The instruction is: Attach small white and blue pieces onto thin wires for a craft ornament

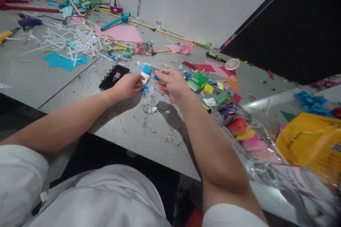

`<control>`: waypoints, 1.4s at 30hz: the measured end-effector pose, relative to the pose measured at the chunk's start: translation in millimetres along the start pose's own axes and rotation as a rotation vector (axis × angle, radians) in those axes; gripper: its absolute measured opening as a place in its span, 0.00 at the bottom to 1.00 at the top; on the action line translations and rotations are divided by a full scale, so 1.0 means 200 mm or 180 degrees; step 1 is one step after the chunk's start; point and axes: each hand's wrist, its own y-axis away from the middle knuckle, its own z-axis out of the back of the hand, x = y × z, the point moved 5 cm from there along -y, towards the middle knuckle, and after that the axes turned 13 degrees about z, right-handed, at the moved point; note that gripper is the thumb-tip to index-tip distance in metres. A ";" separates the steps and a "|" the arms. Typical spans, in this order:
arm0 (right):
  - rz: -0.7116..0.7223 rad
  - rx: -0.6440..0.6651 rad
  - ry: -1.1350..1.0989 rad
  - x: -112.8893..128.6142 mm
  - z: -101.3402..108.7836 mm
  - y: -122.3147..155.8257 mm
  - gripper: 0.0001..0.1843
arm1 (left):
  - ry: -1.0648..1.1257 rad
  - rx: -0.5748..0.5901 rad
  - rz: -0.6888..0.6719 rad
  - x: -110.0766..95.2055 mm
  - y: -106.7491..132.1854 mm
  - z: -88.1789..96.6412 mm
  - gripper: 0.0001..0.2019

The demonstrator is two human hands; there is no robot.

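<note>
A small blue lump, soft clay by its look, is pinched between the thumb and index finger of my right hand. Just to its left, the curled fingers of my left hand are closed on the edge of a small blue-and-white packet; the thumb's grip is partly hidden. Below those fingers, a clear piece with blue in it rests on the grey table. Nearer to me lies a small oval wire frame with a whitish bit at its right end.
A black phone lies left of my left hand. White paper strips and a blue paper piece spread farther left. On the right are a green packet, bagged coloured clay and a yellow package. A white panel stands behind.
</note>
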 end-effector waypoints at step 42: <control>0.0056 0.0358 0.2757 -0.14 0.19 -0.03 0.08 | 0.2116 0.0301 0.1784 -0.09 0.09 -0.10 0.13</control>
